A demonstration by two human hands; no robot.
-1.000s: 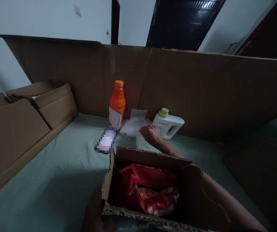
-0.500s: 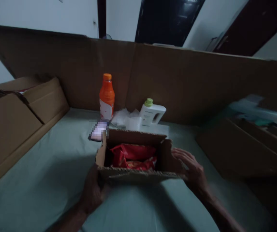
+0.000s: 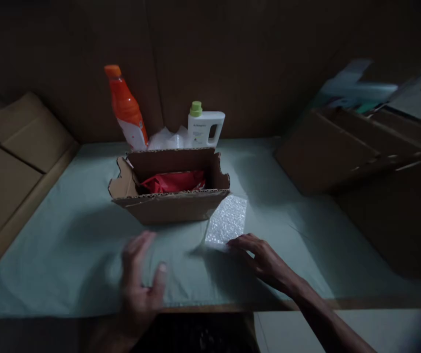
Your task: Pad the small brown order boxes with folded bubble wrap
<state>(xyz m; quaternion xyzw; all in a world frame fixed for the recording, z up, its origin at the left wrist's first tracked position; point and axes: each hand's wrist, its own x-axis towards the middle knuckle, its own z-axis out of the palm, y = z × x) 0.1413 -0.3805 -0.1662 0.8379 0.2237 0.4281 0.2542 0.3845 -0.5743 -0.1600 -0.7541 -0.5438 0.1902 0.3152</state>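
A small cardboard box (image 3: pixel 169 208) with ragged top edges stands on the green cloth, holding a red packet (image 3: pixel 173 181). Partly beside and behind its right corner lies a flat, shiny bubble wrap piece (image 3: pixel 228 220). My right hand (image 3: pixel 260 255) has its fingertips closed on the near edge of that bubble wrap. My left hand (image 3: pixel 140 284) is somewhat blurred, thumb and fingers apart and holding nothing, over the cloth in front of the box.
Behind the box stand an orange bottle (image 3: pixel 127 110) and a white jug with a green cap (image 3: pixel 205 130), with clear plastic (image 3: pixel 169 138) between them. Larger cardboard boxes flank both sides, the left one (image 3: pixel 8 181) and the right one (image 3: pixel 328 147). A cardboard wall (image 3: pixel 247 63) closes the back.
Both hands have let go of the small box, which now rests on the cloth. My right hand has come to the bubble wrap. The view has tilted down, and the phone is out of sight.
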